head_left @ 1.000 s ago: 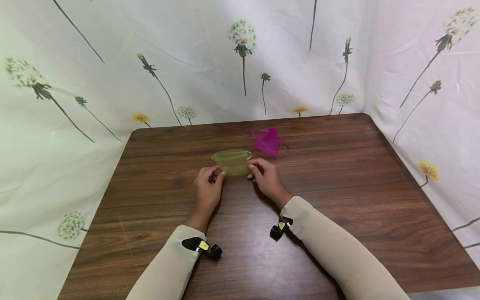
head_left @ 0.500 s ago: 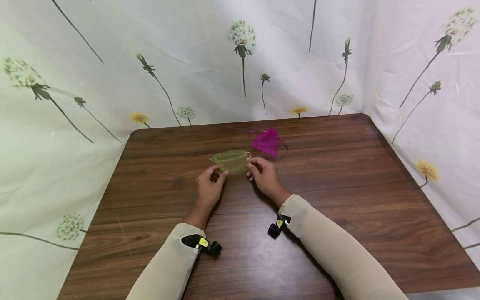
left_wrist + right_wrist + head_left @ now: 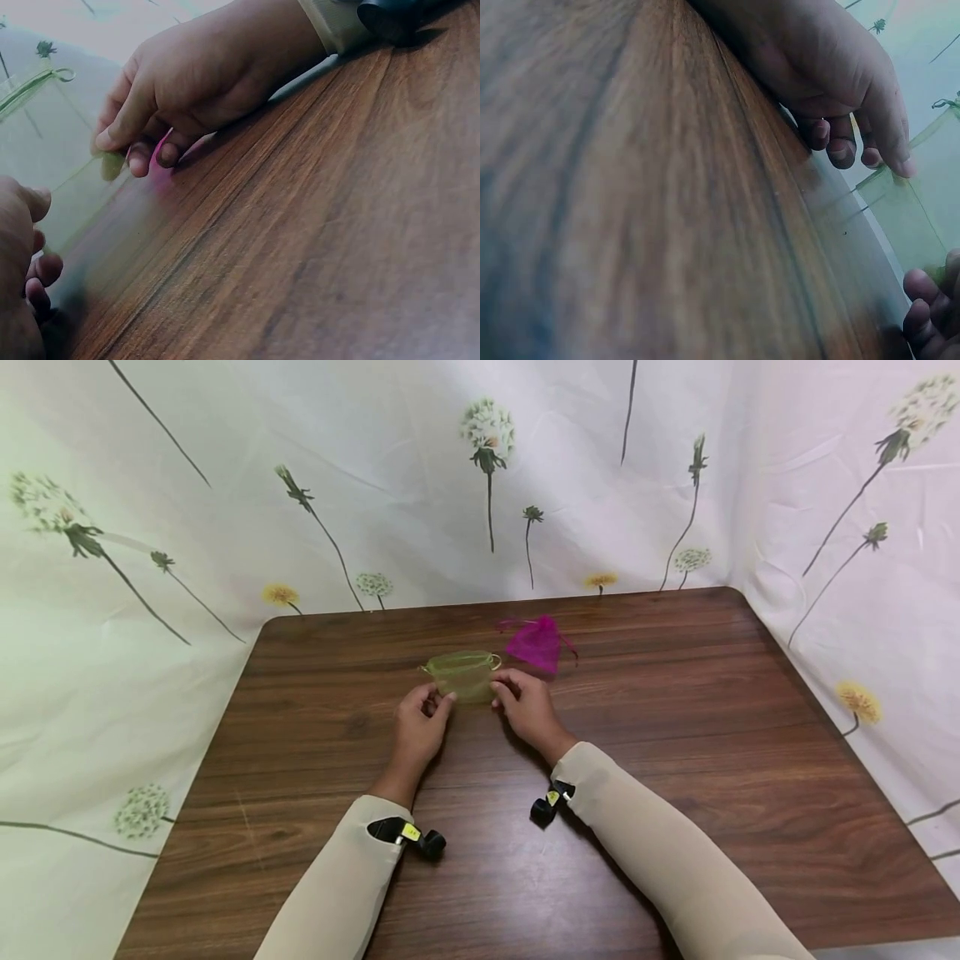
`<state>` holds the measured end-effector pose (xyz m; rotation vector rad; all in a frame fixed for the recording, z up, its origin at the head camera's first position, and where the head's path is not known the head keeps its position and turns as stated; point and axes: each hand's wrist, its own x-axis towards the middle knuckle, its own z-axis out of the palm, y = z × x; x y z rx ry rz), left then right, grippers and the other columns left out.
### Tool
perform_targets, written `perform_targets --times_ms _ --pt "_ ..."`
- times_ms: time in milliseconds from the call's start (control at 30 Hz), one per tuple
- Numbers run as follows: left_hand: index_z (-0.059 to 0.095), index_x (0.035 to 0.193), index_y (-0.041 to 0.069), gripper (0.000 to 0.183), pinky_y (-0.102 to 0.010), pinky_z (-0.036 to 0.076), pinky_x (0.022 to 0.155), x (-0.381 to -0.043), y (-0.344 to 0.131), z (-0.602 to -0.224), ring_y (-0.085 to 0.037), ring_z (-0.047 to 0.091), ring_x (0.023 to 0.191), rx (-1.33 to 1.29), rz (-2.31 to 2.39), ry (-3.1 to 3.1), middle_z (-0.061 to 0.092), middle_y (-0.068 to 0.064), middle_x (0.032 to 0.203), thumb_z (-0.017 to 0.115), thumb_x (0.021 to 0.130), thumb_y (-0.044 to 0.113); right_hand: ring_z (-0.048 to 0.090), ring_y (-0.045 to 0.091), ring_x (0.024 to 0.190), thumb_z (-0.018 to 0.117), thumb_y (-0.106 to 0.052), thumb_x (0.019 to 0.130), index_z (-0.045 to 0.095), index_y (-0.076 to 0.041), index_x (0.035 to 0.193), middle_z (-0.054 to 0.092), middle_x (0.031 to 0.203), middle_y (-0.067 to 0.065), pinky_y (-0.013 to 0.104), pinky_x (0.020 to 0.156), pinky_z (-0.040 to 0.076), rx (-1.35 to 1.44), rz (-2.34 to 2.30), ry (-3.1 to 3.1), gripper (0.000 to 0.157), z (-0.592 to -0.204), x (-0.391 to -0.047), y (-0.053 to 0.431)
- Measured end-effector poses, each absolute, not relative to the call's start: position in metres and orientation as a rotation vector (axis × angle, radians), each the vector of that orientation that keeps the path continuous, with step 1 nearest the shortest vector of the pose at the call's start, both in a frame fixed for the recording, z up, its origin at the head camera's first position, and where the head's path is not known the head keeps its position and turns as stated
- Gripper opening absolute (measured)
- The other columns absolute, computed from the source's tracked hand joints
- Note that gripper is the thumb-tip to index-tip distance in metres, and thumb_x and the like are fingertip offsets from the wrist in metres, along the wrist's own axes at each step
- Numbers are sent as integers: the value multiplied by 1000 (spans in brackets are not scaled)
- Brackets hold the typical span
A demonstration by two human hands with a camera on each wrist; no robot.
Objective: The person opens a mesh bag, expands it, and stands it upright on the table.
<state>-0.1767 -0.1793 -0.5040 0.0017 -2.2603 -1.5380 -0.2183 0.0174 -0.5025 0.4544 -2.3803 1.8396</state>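
Observation:
A sheer green drawstring organza bag (image 3: 462,678) is stretched between the two hands, its drawstring mouth facing the back of the table. My left hand (image 3: 418,727) pinches its left lower corner between thumb and fingers. The right lower corner is pinched by my right hand (image 3: 531,710). In the left wrist view, the right hand (image 3: 202,75) has thumb and forefinger on the bag's corner, the bag (image 3: 75,199) spanning to the left hand (image 3: 15,262). From the right wrist, the left thumb and fingers show on the opposite corner of the bag (image 3: 911,214).
A magenta drawstring organza bag (image 3: 536,645) lies flat behind the right hand, its cords spread to either side. The brown wood-grain table (image 3: 712,760) ends at a white dandelion-print cloth (image 3: 405,477) behind and at the sides.
Both hands have shifted slightly away from the body, carrying the green bag a little toward the back of the table. The magenta bag has stayed put.

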Motion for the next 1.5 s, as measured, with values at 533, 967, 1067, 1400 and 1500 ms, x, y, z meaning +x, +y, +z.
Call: perform_targets --times_ms 533,967,1067,1400,1500 --pt "74 116 -3 20 -18 47 74 -185 -180 -503 -14 59 81 67 -1393 -2408 67 -16 97 77 101 11 72 19 72 69 3 104 75 6 117 78 95 24 18 65 56 391 1828 -2427 15 -503 -224 14" --pt "66 141 -3 46 -19 48 69 -186 -182 -503 -16 62 76 112 -1405 -2469 70 -16 96 79 98 8 74 17 73 70 7 101 71 8 130 75 109 26 22 67 60 393 1860 -2476 29 -501 -222 15" --pt "65 143 -3 49 -18 48 67 -185 -182 -502 -16 63 76 121 -1414 -2482 70 -16 98 80 98 9 69 11 73 75 6 98 70 7 130 75 110 26 19 67 57 414 1837 -2474 32 -501 -223 16" --pt "60 147 -1 56 -18 47 70 -177 -183 -499 -15 58 79 129 -1483 -2468 61 -14 99 82 96 6 61 5 77 79 9 89 69 9 127 72 119 28 17 72 53 423 1870 -2412 40 -506 -219 20" --pt "59 147 -1 58 -17 47 68 -172 -183 -500 -13 55 77 149 -1540 -2409 57 -12 99 82 94 2 63 7 78 79 10 89 69 11 122 72 116 29 17 72 53 411 1868 -2387 34 -505 -215 23"
